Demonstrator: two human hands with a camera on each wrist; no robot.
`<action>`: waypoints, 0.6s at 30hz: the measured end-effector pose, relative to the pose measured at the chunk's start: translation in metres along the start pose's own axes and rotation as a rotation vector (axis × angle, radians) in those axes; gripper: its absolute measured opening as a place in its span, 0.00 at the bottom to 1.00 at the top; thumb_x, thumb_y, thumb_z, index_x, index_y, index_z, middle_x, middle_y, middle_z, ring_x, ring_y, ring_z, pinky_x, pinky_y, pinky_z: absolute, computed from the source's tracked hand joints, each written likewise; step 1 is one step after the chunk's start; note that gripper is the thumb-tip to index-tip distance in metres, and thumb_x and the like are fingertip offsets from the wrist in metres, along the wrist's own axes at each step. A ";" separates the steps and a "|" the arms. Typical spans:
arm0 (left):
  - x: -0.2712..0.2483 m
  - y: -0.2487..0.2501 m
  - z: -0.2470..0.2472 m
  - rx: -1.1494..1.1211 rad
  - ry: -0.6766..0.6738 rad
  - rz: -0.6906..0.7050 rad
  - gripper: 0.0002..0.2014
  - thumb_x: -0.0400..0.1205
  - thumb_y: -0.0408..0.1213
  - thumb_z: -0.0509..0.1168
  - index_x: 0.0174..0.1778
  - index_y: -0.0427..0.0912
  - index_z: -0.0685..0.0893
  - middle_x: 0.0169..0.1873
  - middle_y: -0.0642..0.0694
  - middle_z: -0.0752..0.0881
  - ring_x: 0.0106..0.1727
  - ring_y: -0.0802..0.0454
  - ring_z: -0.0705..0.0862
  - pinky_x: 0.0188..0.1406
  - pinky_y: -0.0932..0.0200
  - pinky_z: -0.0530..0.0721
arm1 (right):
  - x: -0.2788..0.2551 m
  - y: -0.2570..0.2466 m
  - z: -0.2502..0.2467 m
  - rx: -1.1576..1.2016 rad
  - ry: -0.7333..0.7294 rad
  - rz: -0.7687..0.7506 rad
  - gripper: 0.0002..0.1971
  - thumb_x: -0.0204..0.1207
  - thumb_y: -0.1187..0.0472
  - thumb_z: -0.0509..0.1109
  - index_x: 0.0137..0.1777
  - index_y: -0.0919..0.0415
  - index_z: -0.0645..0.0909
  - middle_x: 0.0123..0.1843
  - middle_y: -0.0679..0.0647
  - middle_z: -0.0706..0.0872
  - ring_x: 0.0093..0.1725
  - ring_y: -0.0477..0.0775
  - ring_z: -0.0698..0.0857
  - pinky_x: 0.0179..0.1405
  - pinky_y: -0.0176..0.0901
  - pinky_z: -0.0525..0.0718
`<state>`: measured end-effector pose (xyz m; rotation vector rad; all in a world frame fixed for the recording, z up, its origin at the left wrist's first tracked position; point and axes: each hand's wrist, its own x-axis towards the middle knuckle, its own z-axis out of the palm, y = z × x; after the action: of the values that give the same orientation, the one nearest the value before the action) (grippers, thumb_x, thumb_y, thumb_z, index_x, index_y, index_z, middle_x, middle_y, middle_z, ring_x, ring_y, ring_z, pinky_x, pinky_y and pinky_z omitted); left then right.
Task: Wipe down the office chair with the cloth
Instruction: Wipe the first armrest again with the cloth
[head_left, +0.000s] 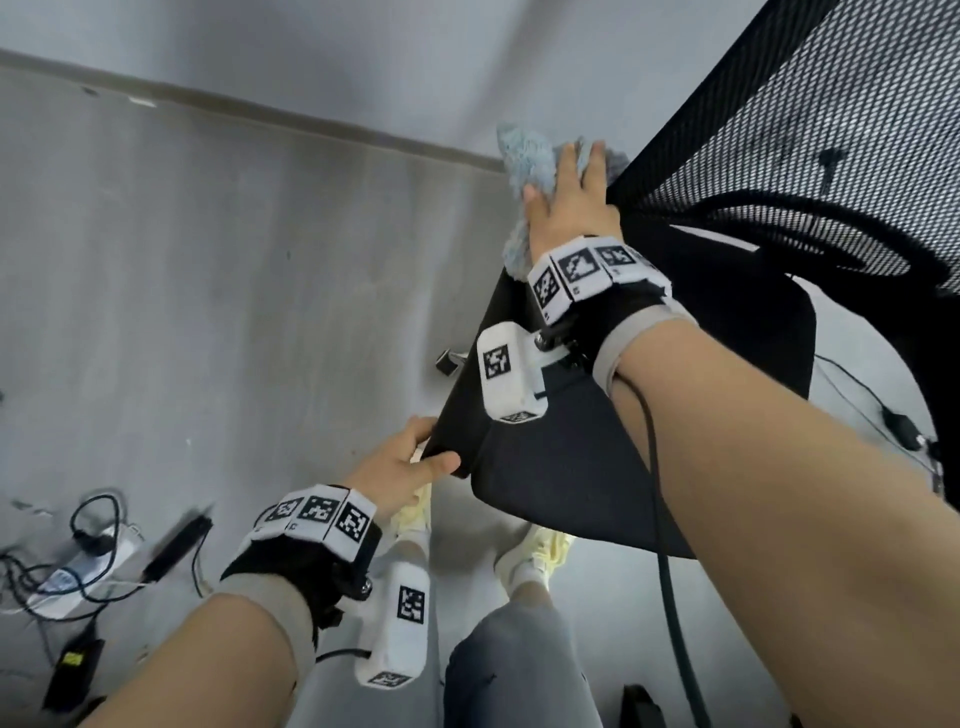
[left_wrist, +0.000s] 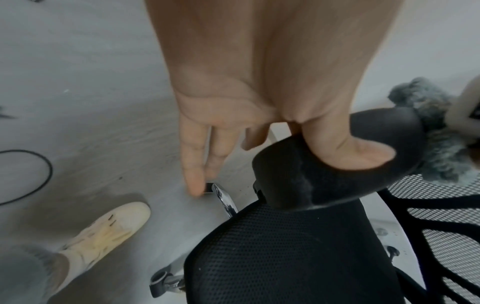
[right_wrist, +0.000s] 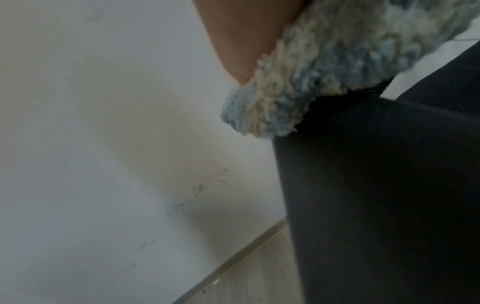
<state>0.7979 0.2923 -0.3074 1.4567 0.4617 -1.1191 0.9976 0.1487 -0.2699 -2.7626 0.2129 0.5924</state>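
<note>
A black office chair has a padded armrest (head_left: 465, 410), a mesh seat (head_left: 597, 467) and a mesh backrest (head_left: 831, 130). My right hand (head_left: 571, 202) lies flat, fingers straight, pressing a fluffy light-blue cloth (head_left: 530, 161) onto the armrest's far end. The right wrist view shows the cloth (right_wrist: 324, 72) bunched between my palm (right_wrist: 233, 41) and the dark armrest (right_wrist: 376, 185). My left hand (head_left: 405, 462) grips the armrest's near end. In the left wrist view its thumb (left_wrist: 350, 148) lies on the pad (left_wrist: 324, 185) while the other fingers hang beside it.
Cables and a power strip (head_left: 88, 551) lie on the grey floor at the left, with a black adapter (head_left: 72, 665). A wall with a skirting board (head_left: 311, 119) stands behind. My pale shoes (head_left: 535, 556) are under the seat. A chrome chair leg (left_wrist: 226, 199) and caster (left_wrist: 161, 283) are below.
</note>
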 end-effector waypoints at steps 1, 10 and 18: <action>0.000 -0.003 0.002 -0.059 -0.005 -0.032 0.16 0.82 0.40 0.61 0.60 0.62 0.67 0.59 0.53 0.79 0.61 0.48 0.79 0.58 0.48 0.81 | -0.007 0.001 0.003 -0.009 0.013 -0.016 0.29 0.84 0.48 0.51 0.82 0.52 0.46 0.84 0.53 0.41 0.67 0.63 0.73 0.60 0.49 0.73; -0.002 -0.006 0.007 -0.477 -0.111 -0.078 0.35 0.62 0.11 0.69 0.49 0.59 0.81 0.45 0.38 0.82 0.41 0.43 0.82 0.36 0.52 0.86 | -0.125 0.012 0.045 -0.127 -0.007 -0.227 0.30 0.83 0.48 0.53 0.81 0.46 0.43 0.83 0.53 0.37 0.57 0.62 0.71 0.56 0.54 0.78; -0.005 -0.006 0.009 -0.374 0.007 -0.051 0.40 0.64 0.00 0.43 0.64 0.41 0.71 0.46 0.36 0.86 0.41 0.47 0.88 0.41 0.53 0.89 | -0.178 0.029 0.085 -0.192 0.068 -0.458 0.38 0.67 0.55 0.72 0.76 0.38 0.61 0.83 0.51 0.54 0.48 0.62 0.71 0.43 0.54 0.79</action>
<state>0.7871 0.2874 -0.3055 1.1268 0.6767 -1.0048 0.7991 0.1630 -0.2761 -2.8705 -0.4747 0.4133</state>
